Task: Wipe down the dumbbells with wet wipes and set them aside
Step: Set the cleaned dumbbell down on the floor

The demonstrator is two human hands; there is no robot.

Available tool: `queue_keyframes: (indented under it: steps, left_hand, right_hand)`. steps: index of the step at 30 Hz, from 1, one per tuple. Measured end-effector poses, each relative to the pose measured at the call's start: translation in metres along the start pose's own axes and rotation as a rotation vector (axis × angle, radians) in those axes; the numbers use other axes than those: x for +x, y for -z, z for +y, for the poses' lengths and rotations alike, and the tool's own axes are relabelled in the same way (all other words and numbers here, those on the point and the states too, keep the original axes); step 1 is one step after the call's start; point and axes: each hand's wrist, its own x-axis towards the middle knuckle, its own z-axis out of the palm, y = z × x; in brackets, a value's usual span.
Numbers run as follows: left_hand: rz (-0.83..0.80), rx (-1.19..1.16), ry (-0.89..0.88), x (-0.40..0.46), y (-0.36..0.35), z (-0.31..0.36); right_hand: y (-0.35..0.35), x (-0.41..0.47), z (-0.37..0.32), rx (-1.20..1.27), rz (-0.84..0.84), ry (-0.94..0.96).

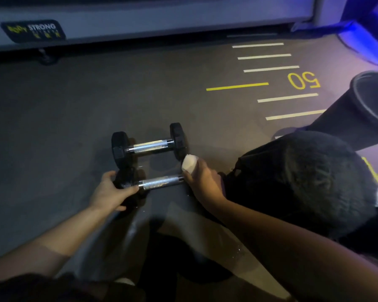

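Grey machine base, far left to centre: it runs along the far edge of the floor and carries a dark label reading STRONG.

Your left hand, near left: the fingers curl around the left head of the near dumbbell, with the thumb lying at the left end of its chrome handle. That black head is mostly hidden behind the hand.

Far dumbbell, centre: it lies on the grey floor just beyond the near one and parallel to it, with both black heads showing and no hand on it.

Your right hand, right of centre: the fingers are closed around a bunched white wet wipe, held at the right end of the near dumbbell's handle. The right head seems to sit behind the hand; the dim light leaves that uncertain.

Floor markings, far right: white lines, one yellow line and a yellow 50.

Black bin, far right edge: it lies tipped, with its rim facing right.
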Motion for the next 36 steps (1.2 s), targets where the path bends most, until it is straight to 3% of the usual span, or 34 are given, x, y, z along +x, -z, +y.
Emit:
queue_keyframes:
  steps: [5,10,12,19,26,32,36]
  left_hand:
    - [-0.002,-0.015,-0.016,-0.023,0.024,0.021]
    - [0.008,-0.001,-0.163,-0.061,0.042,0.067]
    - [-0.005,0.029,-0.27,-0.084,0.047,0.102]
    - [-0.077,0.48,-0.838,-0.18,0.024,0.231]
    - [-0.264,0.424,-1.037,-0.266,-0.092,0.266]
    - [-0.435,0.396,-1.116,-0.304,-0.21,0.232]
    - [-0.533,0.408,-1.077,-0.317,-0.278,0.218]
  right_hand:
    - [0.032,-0.017,-0.005,-0.047,0.013,0.09]
    - [0.072,-0.049,-0.021,-0.09,0.058,0.227]
    - [0.101,-0.059,-0.03,-0.125,0.077,0.292]
    - [0.268,-0.093,-0.022,-0.174,0.337,0.398]
    - [0.387,-0.147,0.103,-0.237,0.517,0.232]
    - [0.383,-0.19,0.235,-0.107,0.517,0.001]
    - [0.348,-0.211,0.304,-0.114,0.555,-0.149]
